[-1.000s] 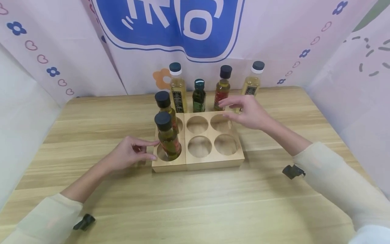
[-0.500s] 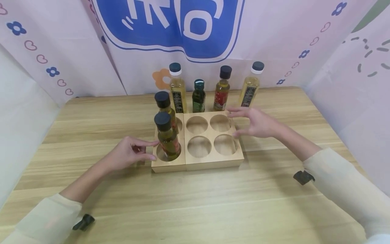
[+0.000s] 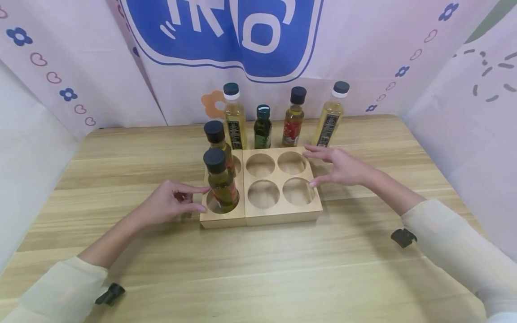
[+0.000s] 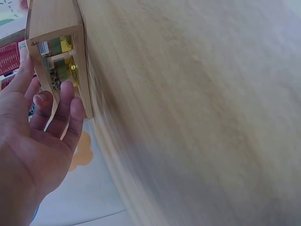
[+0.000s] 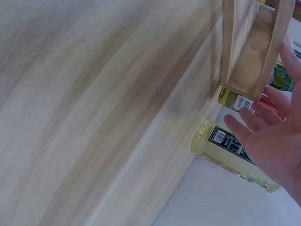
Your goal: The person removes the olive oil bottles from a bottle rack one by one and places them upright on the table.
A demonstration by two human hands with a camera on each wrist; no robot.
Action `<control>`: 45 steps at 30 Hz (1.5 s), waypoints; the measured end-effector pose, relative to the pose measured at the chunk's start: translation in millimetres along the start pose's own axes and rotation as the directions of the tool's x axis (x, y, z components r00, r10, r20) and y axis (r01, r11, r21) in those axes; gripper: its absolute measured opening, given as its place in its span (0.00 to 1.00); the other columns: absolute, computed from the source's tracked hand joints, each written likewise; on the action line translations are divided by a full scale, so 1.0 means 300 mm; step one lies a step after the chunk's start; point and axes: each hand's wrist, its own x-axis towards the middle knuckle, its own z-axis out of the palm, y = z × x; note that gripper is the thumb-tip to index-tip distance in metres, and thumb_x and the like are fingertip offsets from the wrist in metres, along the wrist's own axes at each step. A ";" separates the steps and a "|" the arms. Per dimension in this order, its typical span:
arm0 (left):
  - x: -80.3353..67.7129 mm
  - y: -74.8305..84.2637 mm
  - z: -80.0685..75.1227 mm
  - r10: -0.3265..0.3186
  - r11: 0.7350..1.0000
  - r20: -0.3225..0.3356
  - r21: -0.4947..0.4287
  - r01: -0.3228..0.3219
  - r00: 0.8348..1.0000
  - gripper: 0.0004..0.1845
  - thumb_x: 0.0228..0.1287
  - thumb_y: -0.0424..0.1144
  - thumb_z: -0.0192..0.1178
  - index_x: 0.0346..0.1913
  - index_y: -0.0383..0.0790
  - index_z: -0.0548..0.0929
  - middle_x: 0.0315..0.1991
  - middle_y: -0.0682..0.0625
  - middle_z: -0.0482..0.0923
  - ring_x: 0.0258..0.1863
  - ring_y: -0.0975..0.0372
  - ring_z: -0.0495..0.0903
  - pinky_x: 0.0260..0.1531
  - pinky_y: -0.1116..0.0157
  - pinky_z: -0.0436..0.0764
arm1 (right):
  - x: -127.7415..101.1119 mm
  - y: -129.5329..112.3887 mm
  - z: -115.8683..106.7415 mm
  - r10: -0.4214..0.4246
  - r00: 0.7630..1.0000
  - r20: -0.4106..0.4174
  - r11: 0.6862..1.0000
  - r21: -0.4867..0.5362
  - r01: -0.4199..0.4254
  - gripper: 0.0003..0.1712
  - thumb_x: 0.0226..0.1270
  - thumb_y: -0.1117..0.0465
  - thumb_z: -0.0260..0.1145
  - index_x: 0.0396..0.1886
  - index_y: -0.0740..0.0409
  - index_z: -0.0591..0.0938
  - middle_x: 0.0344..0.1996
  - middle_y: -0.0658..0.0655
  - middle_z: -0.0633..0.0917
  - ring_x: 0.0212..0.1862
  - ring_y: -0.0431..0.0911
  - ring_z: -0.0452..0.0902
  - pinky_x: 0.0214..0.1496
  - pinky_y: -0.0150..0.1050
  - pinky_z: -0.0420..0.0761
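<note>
A pale wooden rack point(image 3: 282, 215) with six round holes lies mid-table. Two dark-capped oil bottles point(image 3: 221, 184) stand in its left column; the other holes hold nothing. My left hand point(image 3: 183, 201) rests against the rack's left side, index finger and thumb touching the wood, other fingers loosely bent. In the left wrist view the left hand point(image 4: 47, 127) lies along the rack point(image 4: 54, 28). My right hand point(image 3: 337, 168) is spread with straight fingers at the rack's right edge. The right wrist view shows the right hand point(image 5: 270, 141) beside the rack point(image 5: 249, 52).
Several bottles stand in a row behind the rack: a tall pale yellow bottle point(image 3: 234, 117), a small green bottle point(image 3: 263, 129), a red-labelled bottle point(image 3: 293, 120) and another pale yellow bottle point(image 3: 331, 117), also seen as the yellow bottle point(image 5: 230, 146). Printed cloth walls close in the table point(image 3: 258, 269).
My right hand has come down and back from near the red-labelled bottle to the rack's right edge. The left hand and the bottles have stayed put.
</note>
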 end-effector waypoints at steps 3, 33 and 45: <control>0.000 -0.001 -0.003 -0.009 1.000 0.005 0.004 0.009 1.000 0.23 0.57 0.33 0.77 0.56 0.29 0.87 0.16 0.56 0.73 0.15 0.69 0.65 0.14 0.70 0.67 | -0.002 0.003 0.001 0.008 1.000 -0.001 1.000 0.025 -0.008 0.50 0.58 0.54 0.82 0.76 0.65 0.69 0.78 0.68 0.61 0.77 0.69 0.57 0.76 0.64 0.57; 0.030 0.121 0.003 0.173 0.960 -0.341 -0.151 -0.235 0.924 0.23 0.50 0.14 0.71 0.53 0.23 0.85 0.41 0.45 0.88 0.42 0.64 0.86 0.46 0.70 0.83 | -0.002 0.014 0.011 0.007 1.000 -0.023 0.992 0.123 -0.004 0.45 0.59 0.60 0.81 0.74 0.67 0.72 0.77 0.69 0.63 0.75 0.68 0.62 0.71 0.62 0.68; 0.054 0.198 0.014 0.275 0.831 -0.408 -0.354 -0.428 0.871 0.30 0.47 0.09 0.69 0.58 0.25 0.83 0.54 0.44 0.87 0.51 0.59 0.86 0.57 0.65 0.81 | 0.005 0.006 0.007 0.029 0.999 -0.015 0.996 0.081 -0.028 0.47 0.58 0.56 0.81 0.74 0.65 0.72 0.77 0.68 0.64 0.74 0.68 0.63 0.72 0.62 0.68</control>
